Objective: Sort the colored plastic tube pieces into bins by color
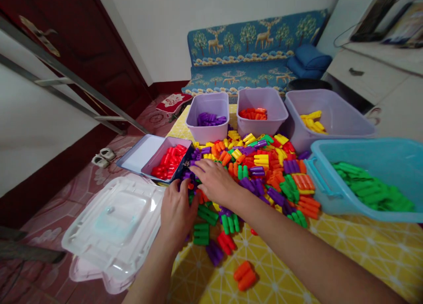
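Note:
A large heap of plastic blocks [261, 159] shaped like joined tubes, in purple, green, orange, red and yellow, lies on the table. My left hand [176, 209] rests at the heap's left edge, its fingers bent and apart. Close by, my right hand [214, 180] reaches over the heap with its fingers spread. Nothing shows held in either hand, though the blocks under the fingertips are partly hidden. Just beyond the hands stands an open tin box [149, 157] with red blocks [170, 161] in it. Green blocks [201, 234] and an orange block [245, 276] lie nearer me.
Three lilac bins [209, 133] [262, 127] [297, 136] along the back hold purple, orange and yellow blocks. A blue bin [325, 202] at right holds green ones. Clear plastic lids [112, 220] overhang the table's left side. Behind is a blue sofa [251, 44].

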### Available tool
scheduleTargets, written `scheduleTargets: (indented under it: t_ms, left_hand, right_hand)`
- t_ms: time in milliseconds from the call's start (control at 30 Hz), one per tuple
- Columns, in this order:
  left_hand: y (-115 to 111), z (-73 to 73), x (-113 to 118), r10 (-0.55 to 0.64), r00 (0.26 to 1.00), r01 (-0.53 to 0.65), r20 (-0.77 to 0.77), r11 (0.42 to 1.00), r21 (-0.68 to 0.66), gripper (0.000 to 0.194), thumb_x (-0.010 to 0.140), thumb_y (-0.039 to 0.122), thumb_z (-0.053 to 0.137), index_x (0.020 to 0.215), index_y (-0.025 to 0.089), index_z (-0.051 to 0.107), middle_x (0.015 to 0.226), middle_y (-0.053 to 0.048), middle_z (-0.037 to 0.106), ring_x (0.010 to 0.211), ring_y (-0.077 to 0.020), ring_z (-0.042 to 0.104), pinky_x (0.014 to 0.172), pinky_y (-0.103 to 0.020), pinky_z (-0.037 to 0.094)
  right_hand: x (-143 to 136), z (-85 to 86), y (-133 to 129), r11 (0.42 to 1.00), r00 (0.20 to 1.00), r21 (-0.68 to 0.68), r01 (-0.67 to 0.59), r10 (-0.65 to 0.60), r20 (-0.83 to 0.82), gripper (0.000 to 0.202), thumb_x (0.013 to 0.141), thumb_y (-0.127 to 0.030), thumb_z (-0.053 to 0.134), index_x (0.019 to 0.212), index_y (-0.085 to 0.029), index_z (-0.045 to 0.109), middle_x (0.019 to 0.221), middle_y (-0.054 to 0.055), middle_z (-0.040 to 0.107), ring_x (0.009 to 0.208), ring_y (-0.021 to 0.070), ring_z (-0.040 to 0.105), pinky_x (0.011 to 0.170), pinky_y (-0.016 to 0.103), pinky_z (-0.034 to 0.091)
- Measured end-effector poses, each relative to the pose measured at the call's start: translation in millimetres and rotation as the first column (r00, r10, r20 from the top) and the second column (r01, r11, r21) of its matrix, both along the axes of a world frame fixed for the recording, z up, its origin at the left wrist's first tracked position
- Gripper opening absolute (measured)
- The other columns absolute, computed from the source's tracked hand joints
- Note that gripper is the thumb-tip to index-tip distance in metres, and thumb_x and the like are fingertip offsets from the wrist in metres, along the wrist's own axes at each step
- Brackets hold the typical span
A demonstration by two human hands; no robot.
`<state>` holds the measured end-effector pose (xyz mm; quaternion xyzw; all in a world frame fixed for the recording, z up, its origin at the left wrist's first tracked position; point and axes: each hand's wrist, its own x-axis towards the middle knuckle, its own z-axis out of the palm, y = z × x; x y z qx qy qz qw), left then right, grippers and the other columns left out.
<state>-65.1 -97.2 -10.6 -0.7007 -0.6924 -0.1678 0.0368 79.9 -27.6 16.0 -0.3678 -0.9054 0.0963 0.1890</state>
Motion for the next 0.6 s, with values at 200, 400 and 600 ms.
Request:
scheduleTargets:
  t_ms: [200, 400, 600]
  left_hand:
    - [2.8, -7.6, 12.0, -0.101, 0.983, 0.103, 0.155, 0.995, -0.006, 0.039, 0.082, 0.019, 0.057, 0.119, 0.014, 0.049, 0.125, -0.018, 0.046, 0.113, -0.0315, 0.054, 0.091, -0.049, 0.05]
    - [5.7, -7.7, 24.8, -0.235, 0.884, 0.237, 0.405, 0.971, 0.046, 0.038, 0.081, 0.021, 0.06, 0.118, 0.019, 0.052, 0.131, -0.013, 0.043, 0.126, -0.0293, 0.045, 0.105, -0.049, 0.039]
    - [12.0, 3.5, 47.1, -0.407, 0.678, 0.479, 0.612, 0.876, 0.052, 0.045, 0.083, 0.029, 0.062, 0.126, 0.018, 0.052, 0.137, -0.013, 0.045, 0.131, -0.0269, 0.042, 0.11, -0.041, 0.036]
  right_hand:
    - [-24.9, -9.6, 27.6, 0.993, 0.978, -0.018, -0.118, 0.12, 0.174, 0.042, 0.079, -0.02, 0.057, 0.12, -0.016, 0.058, 0.137, 0.012, 0.049, 0.126, 0.0307, 0.039, 0.098, 0.047, 0.038]
    - [-13.3, 6.5, 30.2, 0.993, 0.94, 0.005, -0.116, 0.108, 0.322, 0.034, 0.075, -0.028, 0.06, 0.106, -0.015, 0.066, 0.111, 0.015, 0.061, 0.109, 0.0315, 0.05, 0.097, 0.051, 0.035]
    - [24.8, 31.3, 27.0, 0.995, 0.895, 0.032, -0.098, 0.074, 0.44, 0.028, 0.069, -0.021, 0.066, 0.095, -0.014, 0.072, 0.102, 0.015, 0.065, 0.106, 0.0327, 0.054, 0.105, 0.052, 0.023]
